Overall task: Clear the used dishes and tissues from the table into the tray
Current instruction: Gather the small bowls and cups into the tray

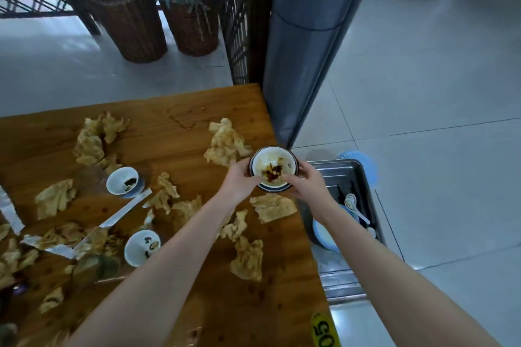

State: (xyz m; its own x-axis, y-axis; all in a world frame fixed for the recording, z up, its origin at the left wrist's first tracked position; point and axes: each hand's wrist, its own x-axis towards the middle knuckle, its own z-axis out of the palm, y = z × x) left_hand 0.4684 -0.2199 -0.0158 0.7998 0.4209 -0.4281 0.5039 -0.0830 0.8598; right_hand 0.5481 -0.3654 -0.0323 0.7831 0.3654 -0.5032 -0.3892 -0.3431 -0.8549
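— What have we got in our hands?

— Both are on one dirty bowl [273, 170]. Our left hand [239, 177] grips its left wall, our right hand [306, 184] cups the right side, with a fingertip over the rim. The bowl is white inside, dark-rimmed, with reddish-brown sauce at the bottom.

— Where is it, exactly?

— At the far right corner of the wooden table [174, 127], near the edge. We cannot tell whether it is lifted or resting on the wood.

— And the tray?

— The metal tray [338, 166] sits just beside the table's right edge, lower down. In it we see a white spoon [353, 205] and a pale blue dish [324, 234], partly hidden by our right forearm.

— What lies on the table?

— Two small white bowls: one tilted at the left [122, 180], one nearer to us [142, 246], both with dark scraps inside. Crumpled, stained tissues [225, 144] are scattered all over the top, one just beside the held bowl. Long white paper sleeves [127, 210] lie between the small bowls.

— Anything at the near edge?

— A yellow number tag [324, 331] at the table's corner.
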